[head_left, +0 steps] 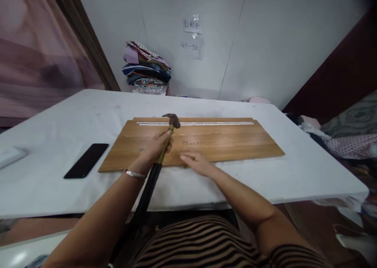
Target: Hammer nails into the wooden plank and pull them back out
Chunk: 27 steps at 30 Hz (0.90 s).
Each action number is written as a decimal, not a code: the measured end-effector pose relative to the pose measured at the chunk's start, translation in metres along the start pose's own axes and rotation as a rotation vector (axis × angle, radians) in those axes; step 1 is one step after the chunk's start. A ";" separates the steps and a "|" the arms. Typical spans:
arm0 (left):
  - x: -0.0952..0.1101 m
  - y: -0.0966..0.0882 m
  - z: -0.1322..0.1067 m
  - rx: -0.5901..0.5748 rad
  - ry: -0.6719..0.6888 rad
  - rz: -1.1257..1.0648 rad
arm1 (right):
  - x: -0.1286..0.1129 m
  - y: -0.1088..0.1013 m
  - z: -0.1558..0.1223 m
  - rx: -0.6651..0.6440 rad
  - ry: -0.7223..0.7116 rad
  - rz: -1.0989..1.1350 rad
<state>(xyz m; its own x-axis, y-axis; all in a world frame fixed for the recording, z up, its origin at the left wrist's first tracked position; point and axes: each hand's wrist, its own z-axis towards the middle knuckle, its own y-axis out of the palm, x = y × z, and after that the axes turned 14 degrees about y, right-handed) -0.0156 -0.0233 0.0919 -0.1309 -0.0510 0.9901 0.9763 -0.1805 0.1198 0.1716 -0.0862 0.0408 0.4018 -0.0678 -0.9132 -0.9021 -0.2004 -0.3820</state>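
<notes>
My left hand (158, 145) is closed around the neck of a claw hammer (161, 154), just below its rusty head. The hammer's black grip slants down towards my body. Over the near edge of a wood-grain board (235, 142) lies my right hand (198, 163), its fingers stretched out to the left and nothing visible in them. Beyond that hand, a row of small dark nails or nail marks (194, 143) runs across the board. A few loose nails (141, 148) lie on the board left of my left hand. Two white marked strips (215, 123) run along its far side.
The board lies on a white-covered table (103, 107). A black phone (86, 161) sits left of the board, with a white object (11, 156) farther left. Folded clothes (147, 70) are stacked against the wall behind. Paper notes (192, 48) hang on the wall.
</notes>
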 end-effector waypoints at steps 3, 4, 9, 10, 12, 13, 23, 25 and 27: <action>0.009 -0.015 -0.013 -0.079 -0.089 -0.024 | 0.030 -0.076 0.014 0.341 0.132 -0.240; 0.009 -0.016 -0.017 -0.099 -0.127 -0.030 | 0.040 -0.104 0.019 0.428 0.210 -0.353; -0.003 -0.002 -0.030 -0.167 -0.219 -0.040 | 0.089 -0.200 0.030 0.629 0.493 -0.752; -0.006 0.002 -0.030 -0.175 -0.215 -0.035 | 0.098 -0.208 0.028 0.635 0.550 -0.788; -0.011 0.009 -0.027 -0.174 -0.215 -0.024 | 0.114 -0.214 0.025 0.631 0.645 -0.811; -0.014 0.011 -0.025 -0.168 -0.222 -0.020 | 0.121 -0.215 0.023 0.632 0.667 -0.823; -0.032 0.027 -0.006 -0.107 -0.291 0.025 | 0.136 -0.214 0.024 0.650 0.624 -0.827; -0.033 0.029 -0.005 -0.093 -0.294 0.032 | 0.136 -0.214 0.024 0.655 0.619 -0.825; -0.034 0.030 -0.005 -0.091 -0.300 0.033 | 0.136 -0.213 0.023 0.656 0.614 -0.823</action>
<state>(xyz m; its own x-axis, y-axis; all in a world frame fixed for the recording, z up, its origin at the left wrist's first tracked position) 0.0172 -0.0318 0.0611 -0.0293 0.2310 0.9725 0.9579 -0.2717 0.0933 0.4147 -0.0300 -0.0053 0.7379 -0.6403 -0.2135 -0.1796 0.1187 -0.9766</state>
